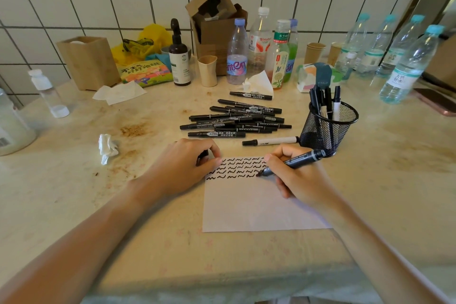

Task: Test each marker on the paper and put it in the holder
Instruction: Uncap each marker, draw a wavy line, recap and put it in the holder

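My left hand (183, 165) is parked on the top-left corner of the paper (249, 205) so it doesn't slide, fingers curled round something small and dark, probably the cap. Untested markers (234, 119) are piled behind the sheet, within easy reach. My right hand (296, 175) pinches the marker (293, 161) like a pen, tip on the third squiggle row. The mesh holder (328, 128) sits just right of that, a few already in it.
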